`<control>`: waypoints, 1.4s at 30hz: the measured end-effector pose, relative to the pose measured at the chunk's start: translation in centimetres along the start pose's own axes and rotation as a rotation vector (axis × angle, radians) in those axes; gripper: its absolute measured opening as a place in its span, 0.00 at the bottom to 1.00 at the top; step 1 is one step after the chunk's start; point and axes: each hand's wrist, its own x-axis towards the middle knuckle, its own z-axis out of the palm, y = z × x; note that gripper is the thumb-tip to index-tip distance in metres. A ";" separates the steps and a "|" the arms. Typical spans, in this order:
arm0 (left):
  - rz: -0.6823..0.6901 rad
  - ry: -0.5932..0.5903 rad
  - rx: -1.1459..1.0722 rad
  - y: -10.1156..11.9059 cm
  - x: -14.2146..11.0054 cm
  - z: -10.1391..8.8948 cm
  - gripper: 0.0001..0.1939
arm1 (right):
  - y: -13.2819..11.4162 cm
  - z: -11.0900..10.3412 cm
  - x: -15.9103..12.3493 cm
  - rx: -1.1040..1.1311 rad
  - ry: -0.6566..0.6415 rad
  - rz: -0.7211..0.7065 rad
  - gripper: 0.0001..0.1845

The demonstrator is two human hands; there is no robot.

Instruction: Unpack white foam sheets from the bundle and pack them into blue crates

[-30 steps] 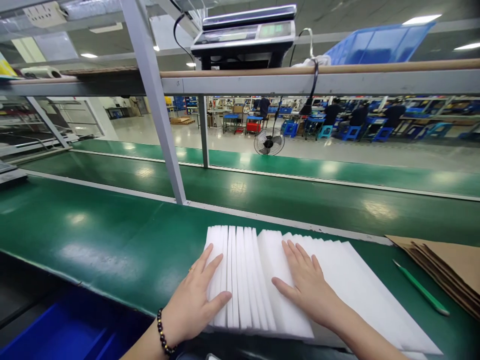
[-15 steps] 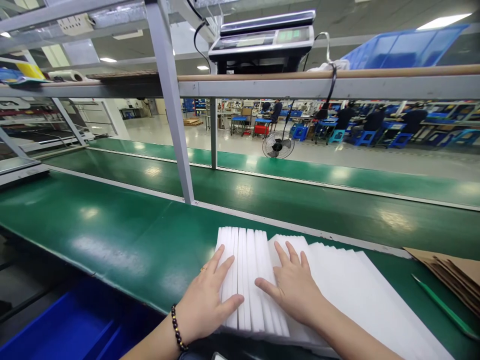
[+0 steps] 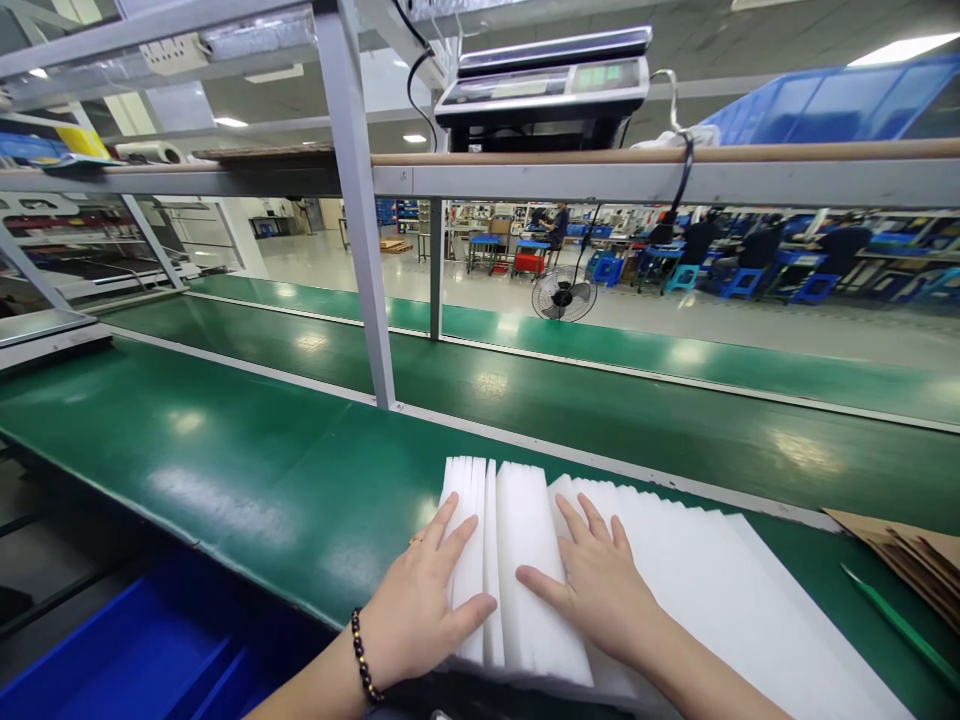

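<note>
A fanned row of white foam sheets point(image 3: 697, 580) lies on the green worktop point(image 3: 247, 450) in front of me. My left hand point(image 3: 427, 600) lies flat on the left end of the row, fingers spread, with a ring and a bead bracelet on it. My right hand point(image 3: 600, 585) rests open on the sheets just to the right, thumb pointing left, fingers stretched forward. A narrow group of sheets point(image 3: 525, 560) stands between the two hands. Neither hand grips anything.
Brown cardboard pieces point(image 3: 907, 560) and a green pen point(image 3: 892, 620) lie at the right. A grey frame post point(image 3: 367, 250) rises behind the sheets. A scale point(image 3: 547, 85) and a blue crate point(image 3: 832, 100) sit on the upper shelf. A blue bin point(image 3: 142, 660) is below left. People work far behind.
My right hand has slid left across the sheets, pushing them closer together toward my left hand. The camera view has shifted slightly left.
</note>
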 end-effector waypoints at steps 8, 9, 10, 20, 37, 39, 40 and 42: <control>-0.011 0.030 -0.077 -0.3 -0.3 -0.2 0.37 | 0.7 1.5 0.0 -0.008 0.103 0.058 0.44; -0.006 0.053 -0.137 -0.5 -0.6 -0.3 0.38 | 0.7 1.6 -0.1 -0.016 0.135 0.043 0.43; 0.004 0.073 -0.221 -0.7 -0.9 -0.2 0.39 | 0.7 1.7 -0.1 -0.024 0.157 0.005 0.40; 0.338 0.451 -0.378 -2.8 -3.3 6.1 0.56 | -1.9 -0.2 -0.2 -0.079 0.191 -0.351 0.23; -0.127 0.659 0.203 -8.2 6.4 -1.5 0.35 | -4.7 0.6 5.4 -0.230 0.108 -0.399 0.31; -0.146 0.737 0.183 -11.0 9.1 -3.4 0.33 | -4.0 0.1 4.8 -0.189 0.099 -0.384 0.31; -0.169 0.759 0.173 -12.3 10.4 -4.4 0.33 | -3.5 -0.2 4.4 -0.161 0.089 -0.375 0.31; -0.238 0.766 0.171 -14.5 12.7 -6.2 0.32 | -2.6 -0.7 3.4 -0.095 0.068 -0.343 0.30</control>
